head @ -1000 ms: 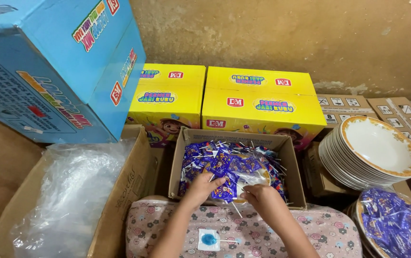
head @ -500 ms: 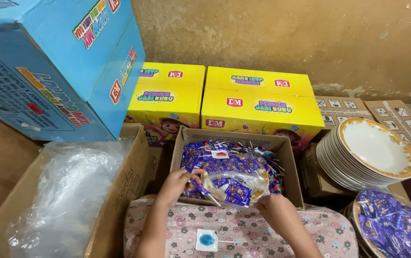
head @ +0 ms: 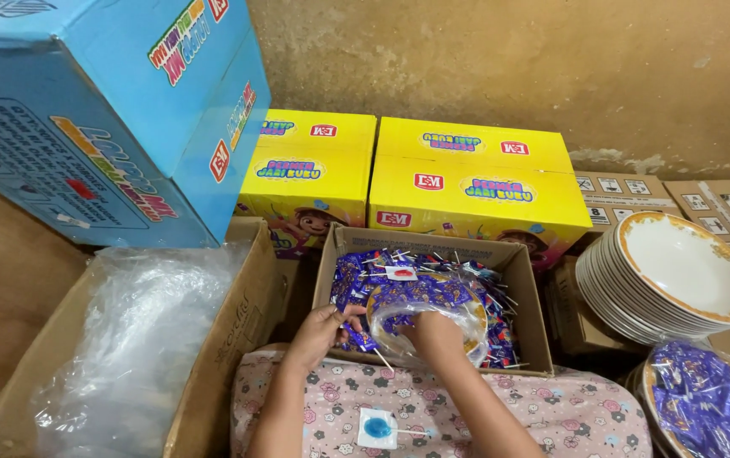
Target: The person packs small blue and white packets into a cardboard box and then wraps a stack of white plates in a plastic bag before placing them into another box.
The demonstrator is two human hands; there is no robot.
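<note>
My right hand presses the plastic-wrapped plate of blue lollipops, which sits inside the open carton straight ahead; my left hand, just left of it, pinches loose lollipops.

bagged plate now lowered into box, right hand on it

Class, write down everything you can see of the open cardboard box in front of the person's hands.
The open cardboard box is brown, plain and rectangular, its top flaps out of sight. It sits upright on the floor before two yellow cartons. Inside lie many blue-wrapped lollipops with thin white sticks. A plate wrapped in clear plastic, filled with the same sweets, rests on top, held by the right hand. The left hand reaches in at its near-left corner.
</note>
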